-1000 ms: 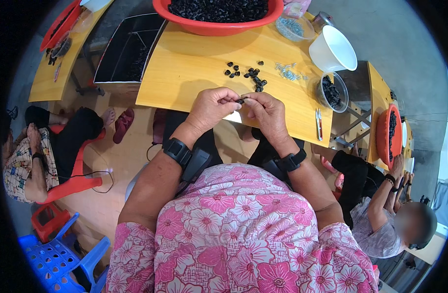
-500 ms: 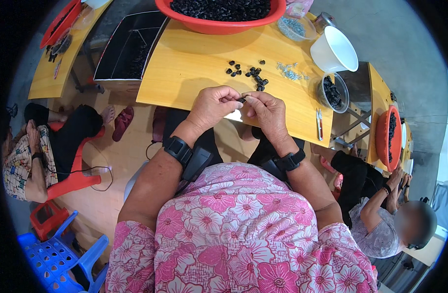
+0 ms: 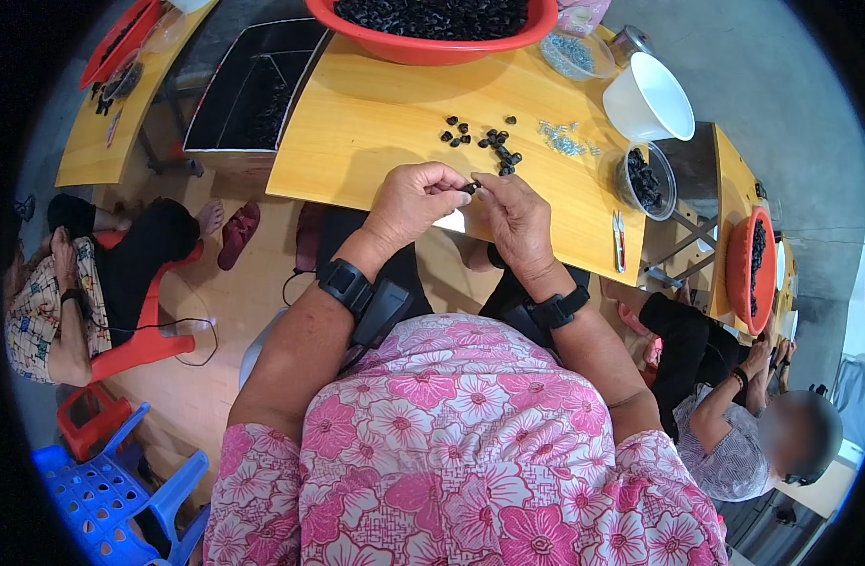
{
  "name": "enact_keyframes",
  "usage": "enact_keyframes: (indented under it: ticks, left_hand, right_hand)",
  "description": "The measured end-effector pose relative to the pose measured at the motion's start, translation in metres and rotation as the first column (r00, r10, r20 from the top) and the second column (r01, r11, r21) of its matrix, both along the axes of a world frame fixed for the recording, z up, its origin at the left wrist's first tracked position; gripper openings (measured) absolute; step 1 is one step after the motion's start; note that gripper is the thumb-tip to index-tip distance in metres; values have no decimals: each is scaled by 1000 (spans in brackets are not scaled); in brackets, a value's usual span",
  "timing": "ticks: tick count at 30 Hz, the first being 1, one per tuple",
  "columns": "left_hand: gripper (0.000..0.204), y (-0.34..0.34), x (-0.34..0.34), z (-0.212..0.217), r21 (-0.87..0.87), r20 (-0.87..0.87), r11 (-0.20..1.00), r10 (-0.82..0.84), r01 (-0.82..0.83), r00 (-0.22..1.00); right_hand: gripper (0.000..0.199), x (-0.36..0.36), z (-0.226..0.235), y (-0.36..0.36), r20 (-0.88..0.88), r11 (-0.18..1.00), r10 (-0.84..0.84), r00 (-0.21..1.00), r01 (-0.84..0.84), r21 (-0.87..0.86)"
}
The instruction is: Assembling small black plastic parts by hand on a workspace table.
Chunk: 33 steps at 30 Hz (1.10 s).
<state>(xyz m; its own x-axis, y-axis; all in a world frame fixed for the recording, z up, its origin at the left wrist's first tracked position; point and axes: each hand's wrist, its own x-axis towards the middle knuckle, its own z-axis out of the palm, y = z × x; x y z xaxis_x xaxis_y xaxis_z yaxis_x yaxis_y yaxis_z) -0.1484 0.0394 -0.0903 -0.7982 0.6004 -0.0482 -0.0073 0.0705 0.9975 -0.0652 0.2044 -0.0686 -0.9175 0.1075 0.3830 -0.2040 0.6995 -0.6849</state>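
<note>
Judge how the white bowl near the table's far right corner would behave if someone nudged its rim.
The white bowl looks like thin plastic and shows nothing inside, so it is probably light and would slide easily on the smooth yellow table. It appears tilted already, so a nudge might tip it.

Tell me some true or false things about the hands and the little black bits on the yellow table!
1. Both hands pinch one small black part between them. True: the left hand and the right hand meet on it.
2. The loose black pieces lie on the table beyond the hands. True.
3. The big red basin is empty. False: it is full of black pieces.
4. The white bowl sits to the person's left. False: it sits on the right, near the clear tub of black pieces.
5. Each wrist wears a black band. True.
</note>
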Motion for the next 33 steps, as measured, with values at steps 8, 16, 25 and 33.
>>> enact_keyframes:
  ticks: [8,16,25,33]
  left_hand:
    - [19,1,0,-2,-5,33,1000,17,-17,999]
    - [15,1,1,3,-40,-26,999,-15,14,1000]
    - [14,1,2,4,-34,-56,999,-4,2,998]
    - [13,0,3,6,-37,-42,999,-3,1,999]
  right_hand:
    - [35,4,10,-1,35,979,65,997,-70,192]
    - [37,3,12,2,22,943,64,998,-67,325]
    - [38,2,9,7,27,974,140,990,-143,178]
    - [38,5,15,1,55,961,134,990,-143,235]
